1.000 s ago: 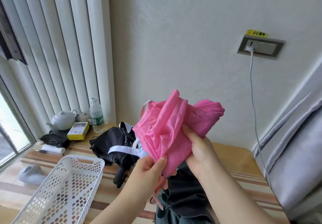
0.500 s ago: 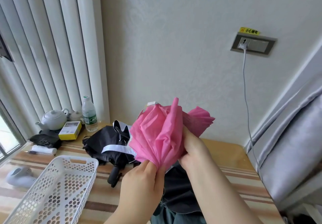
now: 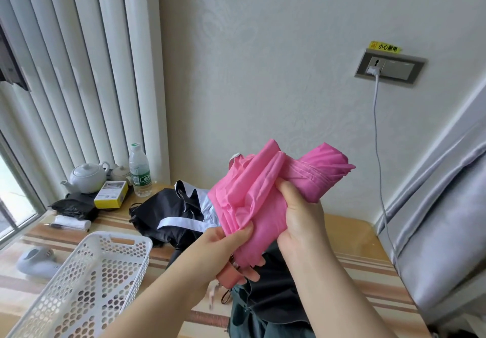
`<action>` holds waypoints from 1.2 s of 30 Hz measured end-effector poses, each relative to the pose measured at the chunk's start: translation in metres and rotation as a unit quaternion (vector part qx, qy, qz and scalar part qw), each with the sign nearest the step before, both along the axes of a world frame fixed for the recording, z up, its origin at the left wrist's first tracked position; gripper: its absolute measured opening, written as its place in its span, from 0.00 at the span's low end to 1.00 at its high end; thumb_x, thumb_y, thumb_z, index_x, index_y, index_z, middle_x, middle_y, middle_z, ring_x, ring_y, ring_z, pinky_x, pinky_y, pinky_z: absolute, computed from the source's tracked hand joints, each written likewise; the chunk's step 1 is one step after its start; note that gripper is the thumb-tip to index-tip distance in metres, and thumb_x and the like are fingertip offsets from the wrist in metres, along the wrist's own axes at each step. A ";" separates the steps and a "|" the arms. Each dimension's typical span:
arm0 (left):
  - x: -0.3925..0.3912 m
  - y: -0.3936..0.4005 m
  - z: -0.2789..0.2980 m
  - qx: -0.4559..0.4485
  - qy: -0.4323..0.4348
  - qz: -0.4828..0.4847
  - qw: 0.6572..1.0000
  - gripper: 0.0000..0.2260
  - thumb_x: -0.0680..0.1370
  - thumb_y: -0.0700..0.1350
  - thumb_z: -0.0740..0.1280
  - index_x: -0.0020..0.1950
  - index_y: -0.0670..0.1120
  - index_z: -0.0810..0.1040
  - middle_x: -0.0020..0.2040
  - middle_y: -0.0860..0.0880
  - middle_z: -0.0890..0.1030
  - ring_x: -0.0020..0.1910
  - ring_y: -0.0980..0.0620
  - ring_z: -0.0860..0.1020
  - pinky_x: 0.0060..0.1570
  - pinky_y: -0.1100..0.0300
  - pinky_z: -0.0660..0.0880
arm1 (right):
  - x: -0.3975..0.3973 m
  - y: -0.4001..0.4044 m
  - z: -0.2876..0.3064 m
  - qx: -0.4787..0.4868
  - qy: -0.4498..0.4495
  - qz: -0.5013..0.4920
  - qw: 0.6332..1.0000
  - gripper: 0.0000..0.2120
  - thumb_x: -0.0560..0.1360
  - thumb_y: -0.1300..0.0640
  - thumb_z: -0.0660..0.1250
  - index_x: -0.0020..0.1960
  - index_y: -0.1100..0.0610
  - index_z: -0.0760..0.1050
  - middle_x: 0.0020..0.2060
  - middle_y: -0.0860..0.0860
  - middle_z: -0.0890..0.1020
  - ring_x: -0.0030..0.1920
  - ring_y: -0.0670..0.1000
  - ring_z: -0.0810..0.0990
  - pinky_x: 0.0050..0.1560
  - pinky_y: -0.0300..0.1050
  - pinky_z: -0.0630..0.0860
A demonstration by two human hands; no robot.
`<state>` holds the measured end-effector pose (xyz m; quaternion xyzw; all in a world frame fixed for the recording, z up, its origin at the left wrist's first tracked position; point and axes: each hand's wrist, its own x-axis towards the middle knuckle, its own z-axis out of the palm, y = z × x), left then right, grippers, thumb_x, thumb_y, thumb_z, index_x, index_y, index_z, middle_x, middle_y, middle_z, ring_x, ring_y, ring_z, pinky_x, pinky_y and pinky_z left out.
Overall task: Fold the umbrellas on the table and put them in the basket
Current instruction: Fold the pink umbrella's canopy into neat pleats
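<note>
Both hands' grip holds the pink umbrella (image 3: 263, 201): left hand (image 3: 223, 248) pinching below, right hand (image 3: 302, 222) clamping; wrapping should go tightly above it.

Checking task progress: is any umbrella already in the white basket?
No, the white basket shows only its bare perforated floor, and both hands hold the pink umbrella above the table.

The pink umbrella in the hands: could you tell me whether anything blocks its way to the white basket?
Nothing visible does. Both hands hold the pink umbrella above the table, and the white basket sits open-topped and empty to the lower left.
</note>
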<state>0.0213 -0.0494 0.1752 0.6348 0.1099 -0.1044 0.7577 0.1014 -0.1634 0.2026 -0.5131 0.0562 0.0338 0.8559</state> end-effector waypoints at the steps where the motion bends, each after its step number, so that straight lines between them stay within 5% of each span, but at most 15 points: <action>1: 0.000 0.001 0.000 -0.032 0.003 -0.017 0.999 0.24 0.69 0.58 0.67 0.54 0.40 0.78 0.45 0.38 0.84 0.35 0.44 0.81 0.39 0.53 0.78 | -0.001 -0.001 0.000 0.014 -0.001 0.015 1.000 0.13 0.71 0.63 0.72 0.55 0.60 0.80 0.49 0.56 0.85 0.50 0.56 0.84 0.51 0.54 0.81; 5: -0.003 -0.002 -0.002 -0.123 0.029 -0.086 0.988 0.27 0.73 0.59 0.62 0.59 0.37 0.77 0.44 0.38 0.83 0.32 0.45 0.81 0.34 0.56 0.79 | -0.001 -0.004 -0.001 0.073 0.003 0.105 0.992 0.20 0.70 0.57 0.71 0.60 0.62 0.77 0.52 0.61 0.83 0.51 0.59 0.84 0.47 0.55 0.82; 10: -0.002 -0.011 -0.007 -0.203 0.038 -0.069 0.976 0.30 0.66 0.57 0.76 0.57 0.37 0.75 0.30 0.43 0.74 0.22 0.47 0.74 0.23 0.59 0.70 | 0.001 -0.013 -0.001 0.103 0.032 0.206 0.972 0.21 0.67 0.51 0.70 0.56 0.60 0.78 0.45 0.57 0.85 0.42 0.55 0.85 0.35 0.49 0.81; 14: -0.008 -0.020 -0.001 -0.070 -0.003 0.064 0.995 0.15 0.78 0.52 0.64 0.50 0.40 0.70 0.27 0.44 0.72 0.21 0.48 0.70 0.25 0.60 0.65 | 0.004 -0.009 -0.001 0.033 0.013 0.156 0.987 0.44 0.52 0.46 0.83 0.64 0.59 0.75 0.56 0.60 0.83 0.54 0.59 0.83 0.47 0.55 0.81; 16: -0.012 -0.024 0.003 0.032 -0.047 0.116 0.992 0.16 0.78 0.53 0.62 0.42 0.39 0.72 0.26 0.45 0.73 0.21 0.48 0.70 0.24 0.61 0.65 | 0.004 -0.005 -0.001 0.005 0.015 0.123 0.992 0.45 0.53 0.46 0.83 0.66 0.57 0.73 0.55 0.59 0.83 0.53 0.58 0.84 0.46 0.54 0.81; 19: -0.016 -0.031 0.009 0.110 -0.084 0.151 0.979 0.16 0.79 0.50 0.62 0.39 0.39 0.71 0.21 0.52 0.70 0.18 0.55 0.69 0.21 0.67 0.66 | 0.003 0.001 -0.001 -0.019 0.025 0.089 0.996 0.44 0.53 0.46 0.81 0.66 0.56 0.73 0.53 0.57 0.84 0.50 0.58 0.85 0.44 0.54 0.82; 25: -0.022 -0.033 0.003 0.129 -0.109 0.118 0.979 0.19 0.80 0.51 0.60 0.37 0.38 0.72 0.22 0.54 0.71 0.20 0.58 0.69 0.23 0.68 0.66 | 0.003 0.004 0.007 -0.071 0.036 0.032 0.996 0.10 0.70 0.61 0.75 0.51 0.59 0.82 0.44 0.57 0.86 0.44 0.57 0.85 0.45 0.51 0.83; 30: -0.013 -0.017 0.010 0.017 -0.064 0.012 0.998 0.18 0.72 0.55 0.66 0.53 0.44 0.78 0.42 0.46 0.85 0.39 0.43 0.83 0.48 0.50 0.80 | -0.002 -0.001 0.013 -0.072 0.022 0.017 0.997 0.10 0.71 0.62 0.73 0.52 0.59 0.82 0.43 0.57 0.86 0.42 0.56 0.85 0.38 0.46 0.82; 32: -0.011 -0.012 0.011 -0.017 -0.079 -0.024 0.996 0.20 0.71 0.55 0.66 0.50 0.40 0.81 0.44 0.41 0.85 0.41 0.42 0.83 0.46 0.52 0.80 | -0.005 -0.001 0.017 -0.041 0.002 0.052 0.998 0.10 0.72 0.63 0.71 0.53 0.60 0.81 0.43 0.57 0.86 0.42 0.56 0.85 0.39 0.48 0.83; 36: -0.010 -0.011 0.010 -0.057 -0.101 -0.056 0.992 0.21 0.74 0.59 0.65 0.40 0.42 0.83 0.38 0.29 0.77 0.28 0.47 0.75 0.34 0.56 0.74 | -0.006 -0.004 0.020 0.017 -0.043 0.129 0.991 0.12 0.72 0.63 0.71 0.55 0.62 0.80 0.45 0.58 0.85 0.44 0.55 0.85 0.44 0.50 0.82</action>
